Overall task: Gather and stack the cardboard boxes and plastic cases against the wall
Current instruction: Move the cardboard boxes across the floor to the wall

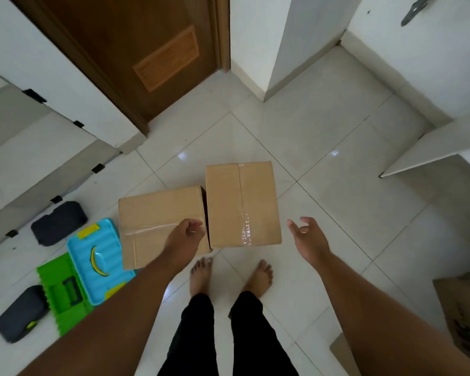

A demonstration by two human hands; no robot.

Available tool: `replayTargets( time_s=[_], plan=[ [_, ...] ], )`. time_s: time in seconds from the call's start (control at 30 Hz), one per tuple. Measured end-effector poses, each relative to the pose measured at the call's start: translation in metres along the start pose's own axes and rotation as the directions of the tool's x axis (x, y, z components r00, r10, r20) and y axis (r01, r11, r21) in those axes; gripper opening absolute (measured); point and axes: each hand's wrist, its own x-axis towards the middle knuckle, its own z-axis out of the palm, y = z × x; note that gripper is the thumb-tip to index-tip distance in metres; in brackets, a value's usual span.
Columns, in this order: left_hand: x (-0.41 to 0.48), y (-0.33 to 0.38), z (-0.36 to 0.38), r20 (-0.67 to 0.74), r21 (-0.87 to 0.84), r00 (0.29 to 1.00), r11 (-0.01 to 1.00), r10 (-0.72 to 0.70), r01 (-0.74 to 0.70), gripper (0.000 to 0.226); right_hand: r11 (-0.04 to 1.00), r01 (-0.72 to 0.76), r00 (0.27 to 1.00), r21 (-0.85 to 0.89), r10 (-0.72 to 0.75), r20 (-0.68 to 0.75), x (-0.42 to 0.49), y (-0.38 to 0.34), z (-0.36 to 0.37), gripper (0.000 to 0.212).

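Two taped cardboard boxes stand side by side on the tiled floor just ahead of my feet: a left box [152, 215] and a right box [242, 202]. My left hand [186, 234] hovers over the left box's near right corner with fingers loosely curled, holding nothing. Off the right box's near right corner, my right hand [307, 237] is in the air with spread, relaxed fingers. To the left lie a light blue plastic case [98, 259], a green case [63, 291] and two dark grey cases [59, 222] [21, 313].
A brown door [136, 50] is straight ahead, with white walls on both sides. A mirror panel [25, 147] leans along the left wall. More cardboard boxes [461, 310] sit at the right edge. My bare feet [228, 278] stand behind the two boxes.
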Motion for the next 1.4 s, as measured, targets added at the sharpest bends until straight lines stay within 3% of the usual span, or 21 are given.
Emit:
replayTargets(
  time_s=[0.17,0.27,0.43,0.6,0.73,0.83,0.9,1.13,1.4],
  plan=[
    [0.112,-0.029,0.045,0.025,0.006,0.994,0.994,-0.111,0.111,0.027,0.993,0.111,0.994,-0.045,-0.111,0.004,0.084,-0.008,0.059,0.076],
    [0.182,-0.05,0.08,0.032,-0.001,0.99,0.99,-0.138,0.138,0.044,0.987,0.141,0.99,-0.074,-0.141,-0.001,0.141,0.001,0.097,0.087],
    [0.272,-0.081,0.122,-0.103,0.02,0.994,1.0,-0.021,0.023,0.066,0.998,0.066,0.997,0.002,-0.066,-0.034,0.232,0.025,0.151,0.104],
    [0.307,-0.115,0.144,-0.186,0.066,0.979,0.995,0.084,-0.072,0.085,0.998,0.039,0.998,0.054,-0.036,-0.059,0.28,0.049,0.185,0.093],
    [0.316,-0.121,0.166,-0.117,0.12,0.991,0.99,-0.065,0.079,0.104,0.996,0.045,0.999,0.08,-0.043,-0.019,0.288,0.061,0.185,0.076],
    [0.326,-0.117,0.164,-0.019,0.023,0.987,0.987,-0.157,0.157,0.113,0.992,0.031,0.999,0.121,-0.029,-0.012,0.28,0.061,0.182,0.075],
    [0.319,-0.109,0.155,-0.027,0.02,0.989,0.989,-0.148,0.149,0.113,0.988,0.014,1.0,0.151,-0.009,-0.029,0.266,0.055,0.178,0.076],
    [0.223,-0.031,0.106,-0.128,0.039,0.992,0.999,0.0,0.005,0.103,0.967,0.046,0.994,0.249,-0.019,-0.112,0.165,0.014,0.105,0.069],
    [0.055,0.104,0.001,-0.1,0.027,0.974,0.979,0.205,-0.204,0.082,0.933,0.139,0.965,0.332,-0.052,-0.259,-0.029,-0.078,-0.024,0.077]
  ],
)
